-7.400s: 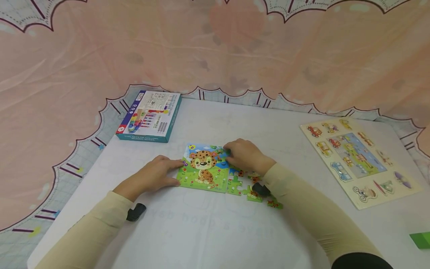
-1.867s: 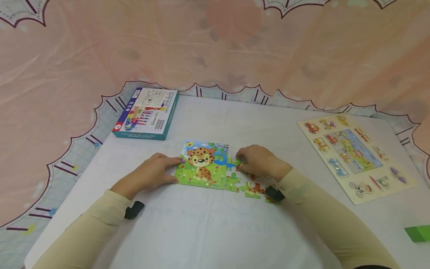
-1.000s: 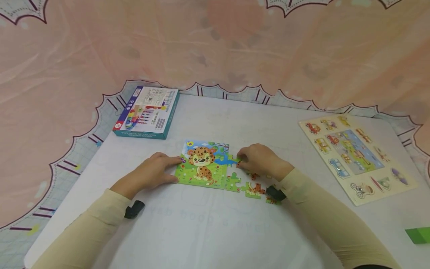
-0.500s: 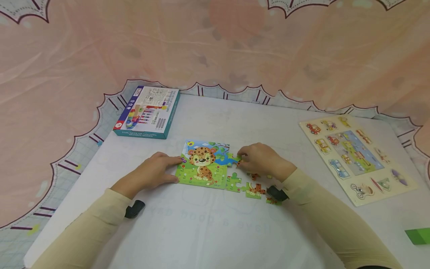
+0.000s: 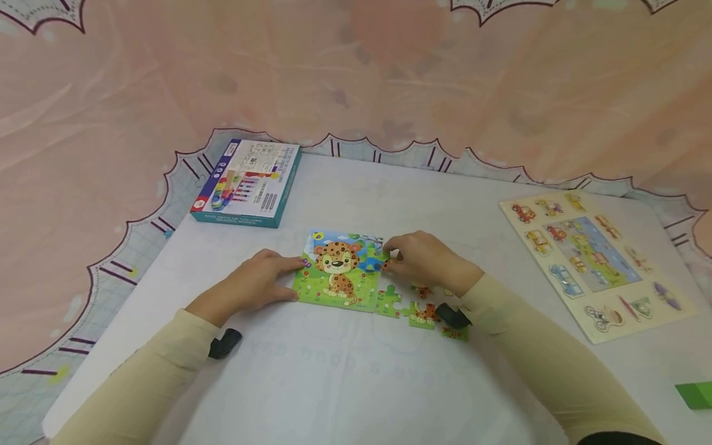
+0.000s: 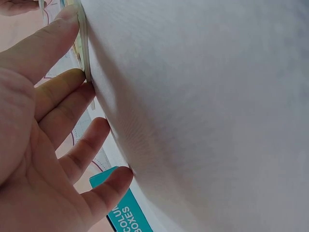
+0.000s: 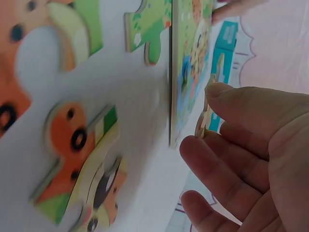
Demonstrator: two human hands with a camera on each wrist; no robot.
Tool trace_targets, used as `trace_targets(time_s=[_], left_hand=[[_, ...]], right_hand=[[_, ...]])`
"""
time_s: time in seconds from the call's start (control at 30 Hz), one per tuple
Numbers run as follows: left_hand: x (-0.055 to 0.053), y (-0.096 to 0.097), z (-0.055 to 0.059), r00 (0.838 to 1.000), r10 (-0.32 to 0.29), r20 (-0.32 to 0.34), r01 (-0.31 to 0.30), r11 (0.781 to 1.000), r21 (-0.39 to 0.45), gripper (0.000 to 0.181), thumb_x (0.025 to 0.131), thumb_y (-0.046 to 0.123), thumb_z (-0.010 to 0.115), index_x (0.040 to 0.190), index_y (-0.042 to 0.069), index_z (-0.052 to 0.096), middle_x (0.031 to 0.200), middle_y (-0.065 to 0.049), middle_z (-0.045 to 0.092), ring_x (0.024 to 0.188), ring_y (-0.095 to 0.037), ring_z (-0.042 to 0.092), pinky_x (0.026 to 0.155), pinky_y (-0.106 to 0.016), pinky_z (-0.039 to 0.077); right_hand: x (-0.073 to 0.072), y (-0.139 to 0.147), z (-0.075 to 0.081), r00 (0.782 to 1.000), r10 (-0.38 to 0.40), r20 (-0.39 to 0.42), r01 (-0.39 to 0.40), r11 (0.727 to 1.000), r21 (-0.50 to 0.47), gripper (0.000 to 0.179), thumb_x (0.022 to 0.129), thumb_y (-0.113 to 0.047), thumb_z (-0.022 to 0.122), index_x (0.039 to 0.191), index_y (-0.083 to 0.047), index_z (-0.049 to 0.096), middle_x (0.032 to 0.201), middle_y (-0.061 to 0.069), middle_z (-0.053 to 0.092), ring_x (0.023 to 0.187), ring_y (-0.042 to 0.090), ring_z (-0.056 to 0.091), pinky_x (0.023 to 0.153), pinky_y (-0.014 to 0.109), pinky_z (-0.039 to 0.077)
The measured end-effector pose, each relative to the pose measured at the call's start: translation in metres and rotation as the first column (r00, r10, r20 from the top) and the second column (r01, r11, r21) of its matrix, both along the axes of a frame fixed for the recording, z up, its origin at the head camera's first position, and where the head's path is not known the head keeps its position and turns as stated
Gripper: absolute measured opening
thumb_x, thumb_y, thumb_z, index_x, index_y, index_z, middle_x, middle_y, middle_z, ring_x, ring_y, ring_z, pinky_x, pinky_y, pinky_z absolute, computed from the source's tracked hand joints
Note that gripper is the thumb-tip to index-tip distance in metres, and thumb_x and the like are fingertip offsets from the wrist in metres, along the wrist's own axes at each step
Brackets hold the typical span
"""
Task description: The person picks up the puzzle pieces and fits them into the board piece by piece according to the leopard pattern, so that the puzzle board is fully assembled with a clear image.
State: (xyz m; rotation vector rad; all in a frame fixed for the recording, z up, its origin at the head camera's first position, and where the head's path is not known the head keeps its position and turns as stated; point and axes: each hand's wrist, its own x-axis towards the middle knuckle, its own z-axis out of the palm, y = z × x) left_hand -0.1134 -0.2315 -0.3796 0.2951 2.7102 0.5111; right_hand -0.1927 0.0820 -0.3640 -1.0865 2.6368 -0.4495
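At the middle of the white table (image 5: 339,402), the leopard picture board (image 5: 339,298) is lying flat. The left hand (image 5: 245,287) is touching its left edge with thumb and fingers, the fingers fairly extended and not clasping; it is probably bracing the board against sliding. The right hand (image 5: 425,259) is pinching a puzzle piece (image 7: 204,121) between thumb and fingertips, at the board's right edge towards the far right corner. Holding it by one end is presumably leaving the rest of its outline free.

Just beside the board's right edge, at its near right corner, a green knobbed piece (image 5: 387,303) is lying picture side up. A spotted body piece (image 5: 424,314) is lying farther right, and a face piece (image 7: 79,145) is resting near the right wrist, all seemingly spread within easy reach.

At the table's far left corner, a flat box (image 5: 250,182) is showing "BOXES" and a cut-off "COLUMN" on its teal side; its smaller print is staying unreadable. Towards the far right corner, a vehicle board (image 5: 564,312) is lying slantwise. Faint lettering is showing on the table's near half, too pale for certain reading.
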Motion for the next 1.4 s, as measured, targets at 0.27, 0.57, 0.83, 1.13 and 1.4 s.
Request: trace_targets(time_s=[0.27, 0.57, 0.83, 1.13, 1.4], left_hand=[[-0.002, 0.001, 0.001, 1.0, 0.015, 0.022, -0.015, 1.0, 0.0, 0.066, 0.087, 0.029, 0.08, 0.146, 0.016, 0.055, 0.139, -0.012, 0.056, 0.13, -0.036, 0.043, 0.103, -0.057, 0.042], [-0.002, 0.001, 0.0, 0.999, 0.019, 0.026, -0.019, 1.0, 0.004, 0.066, 0.086, 0.029, 0.081, 0.146, 0.016, 0.055, 0.139, -0.012, 0.056, 0.13, -0.036, 0.043, 0.104, -0.057, 0.042], [-0.003, 0.001, 0.0, 1.0, 0.018, 0.023, -0.018, 1.0, 0.003, 0.066, 0.086, 0.029, 0.081, 0.146, 0.016, 0.055, 0.139, -0.012, 0.056, 0.131, -0.036, 0.042, 0.104, -0.057, 0.041], [-0.003, 0.0, -0.001, 1.0, 0.014, 0.021, -0.015, 1.0, 0.003, 0.065, 0.087, 0.029, 0.08, 0.146, 0.017, 0.055, 0.139, -0.013, 0.056, 0.129, -0.037, 0.043, 0.103, -0.058, 0.042], [-0.003, 0.0, -0.002, 1.0, 0.013, 0.01, -0.013, 1.0, 0.018, 0.065, 0.087, 0.028, 0.08, 0.146, 0.015, 0.055, 0.138, -0.014, 0.056, 0.128, -0.037, 0.043, 0.102, -0.058, 0.043]], right_hand=[[-0.003, -0.018, -0.004, 0.999, 0.04, -0.005, -0.04, 0.999, -0.033, 0.032, 0.094, -0.024, 0.071, 0.118, -0.002, 0.07, 0.098, 0.004, 0.072, 0.086, 0.016, 0.065, 0.086, 0.038, 0.052], [-0.005, -0.043, -0.007, 0.998, 0.036, 0.042, -0.035, 0.999, -0.024, 0.036, 0.096, -0.025, 0.069, 0.125, -0.003, 0.068, 0.113, 0.007, 0.072, 0.081, 0.014, 0.059, 0.084, 0.035, 0.05], [-0.002, -0.062, -0.008, 0.997, 0.067, 0.025, -0.067, 0.998, -0.001, 0.031, 0.096, -0.028, 0.07, 0.116, -0.004, 0.07, 0.097, 0.003, 0.071, 0.073, 0.013, 0.055, 0.076, 0.03, 0.049], [0.003, -0.078, -0.008, 0.997, 0.078, 0.022, -0.079, 0.997, 0.01, 0.032, 0.097, -0.026, 0.068, 0.12, -0.004, 0.068, 0.106, 0.006, 0.072, 0.08, 0.015, 0.06, 0.077, 0.031, 0.052], [0.006, -0.091, -0.01, 0.999, 0.031, 0.043, -0.031, 0.999, 0.018, 0.034, 0.098, -0.029, 0.066, 0.124, -0.007, 0.068, 0.121, 0.005, 0.069, 0.1, 0.02, 0.062, 0.087, 0.033, 0.05]])
